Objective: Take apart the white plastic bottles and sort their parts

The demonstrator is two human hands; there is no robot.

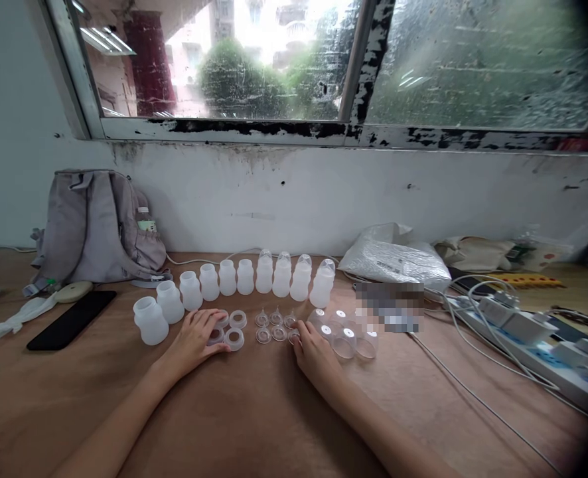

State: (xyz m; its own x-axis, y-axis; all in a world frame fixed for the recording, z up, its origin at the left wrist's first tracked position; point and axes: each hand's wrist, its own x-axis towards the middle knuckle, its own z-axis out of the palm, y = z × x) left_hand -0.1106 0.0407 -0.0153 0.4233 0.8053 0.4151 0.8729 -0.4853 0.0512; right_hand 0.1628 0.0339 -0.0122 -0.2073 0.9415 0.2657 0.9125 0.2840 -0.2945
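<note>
My left hand [197, 338] lies over the left side of a group of translucent bottle collar rings [234, 339]. Its fingers and thumb curve around the nearest rings. Beside them are two rows of clear bottle nipples [263, 335], tips up. My right hand [316, 355] is at the right end of these rows, fingers bent and closed on a nipple that they partly hide. Clear dome caps [344, 345] stand close to the right of that hand. Behind is an arc of frosted baby bottles [191, 291]; the left ones are open-topped, and several capped bottles [283, 275] stand at right.
A black phone [72, 320] and a grey backpack [89, 226] are on the left of the wooden table [254, 425]. To the right lie a silvery plastic bag [398, 257], a power strip [537, 352] and loose white cables [468, 382]. A wall with a window rises behind.
</note>
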